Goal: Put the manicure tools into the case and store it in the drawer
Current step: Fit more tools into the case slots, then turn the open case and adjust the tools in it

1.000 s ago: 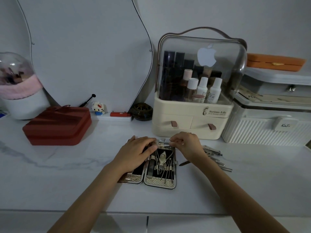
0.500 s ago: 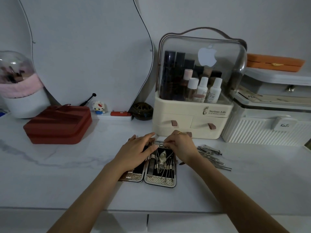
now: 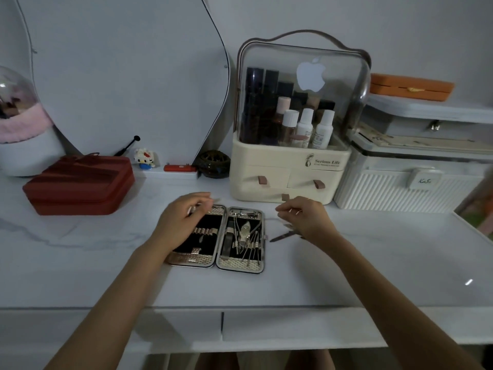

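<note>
While the case (image 3: 217, 237) lies open flat on the white surface (image 3: 373, 263), your left hand (image 3: 181, 220) hangs over its left half. That half is dark inside, with shiny little bands across it. Your left fingers are curled, and something thin and silver shows between them, but it is too blurry to name. Your right hand (image 3: 306, 217) is just to the right of the case, not touching it. Its fingers are bent loosely, and you cannot tell if they hold anything. A thin dark tool (image 3: 280, 237) lies on the surface under that hand, close beside the case. The right half of the case holds many thin metal tools (image 3: 246, 237) in a row. The outside edge of the case looks bumpy and shiny. Behind it stands a cream box (image 3: 288, 177) with a clear lid and small drawers (image 3: 262, 181).
</note>
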